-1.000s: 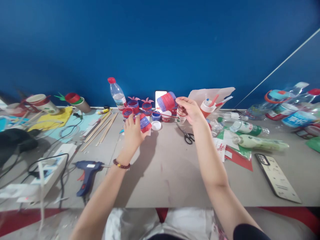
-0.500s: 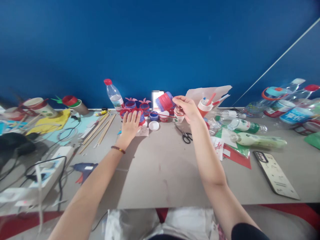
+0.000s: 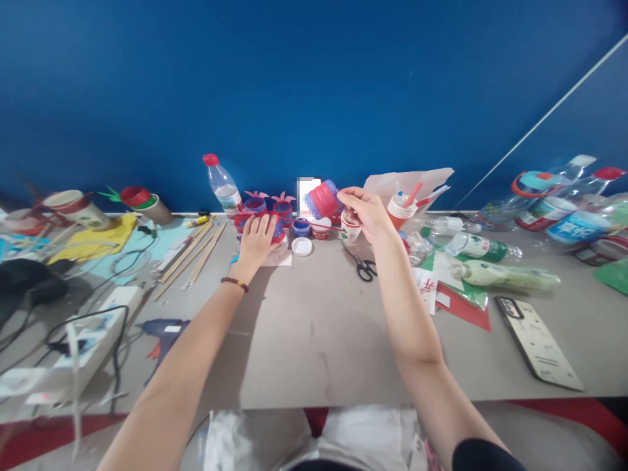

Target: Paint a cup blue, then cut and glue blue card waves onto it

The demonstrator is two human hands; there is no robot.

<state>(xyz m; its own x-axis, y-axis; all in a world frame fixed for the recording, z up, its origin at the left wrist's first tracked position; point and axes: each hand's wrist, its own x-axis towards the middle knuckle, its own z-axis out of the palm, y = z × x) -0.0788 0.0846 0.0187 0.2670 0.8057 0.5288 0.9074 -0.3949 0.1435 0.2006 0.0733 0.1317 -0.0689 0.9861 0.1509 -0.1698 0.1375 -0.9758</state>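
My right hand [image 3: 366, 209] pinches the end of a purple paper cup [image 3: 324, 199] with a broad red band. That cup is tilted on its side, raised above the back of the table. My left hand [image 3: 258, 241] curls its fingers over another red and purple cup [image 3: 277, 231] low at the back; its underside and my thumb are hidden. Behind it stand two purple cups [image 3: 282, 208] with pink leaf-like tops. Close by are an open purple paint jar [image 3: 301, 227], a red paint jar [image 3: 321, 227] and a white lid [image 3: 301, 246].
Scissors [image 3: 364, 269] lie below a small white cup [image 3: 350, 230]. At left are wooden sticks [image 3: 189, 261], a glue gun [image 3: 164, 330] and a power strip [image 3: 98, 337]. Plastic bottles [image 3: 483, 247] and a phone [image 3: 540, 343] lie at right. A clear bottle [image 3: 226, 190] stands behind.
My left hand and wrist have shifted very slightly. The right hand keeps the banded cup in nearly the same place. The whole view has moved a little.
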